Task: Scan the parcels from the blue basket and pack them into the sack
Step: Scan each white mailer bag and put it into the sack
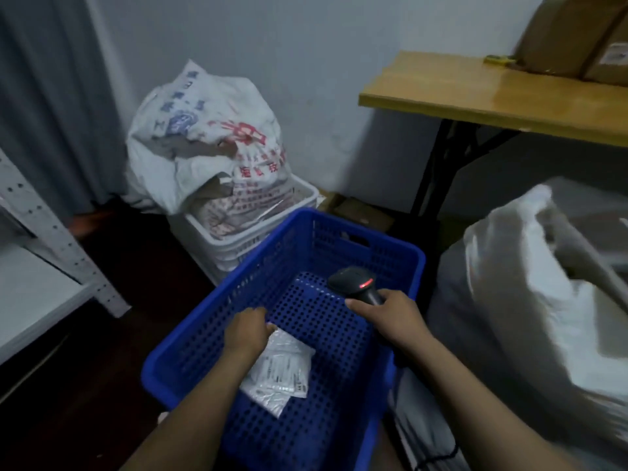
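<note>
The blue perforated basket (390, 256) stands on the floor in front of me. One white plastic parcel (282, 372) with a printed label lies on its bottom. My left hand (248, 331) grips the parcel's upper edge inside the basket. My right hand (387, 312) holds a black barcode scanner (356, 282) over the basket, its red light glowing and its head pointing away from me. The open white sack (543, 294) stands just right of the basket.
A white crate (302, 195) holding a printed white bag (204, 137) sits behind the basket. A wooden table (492, 93) with cardboard boxes (577, 35) stands at the right. A white metal shelf (40, 266) is at the left. A grey curtain hangs at the far left.
</note>
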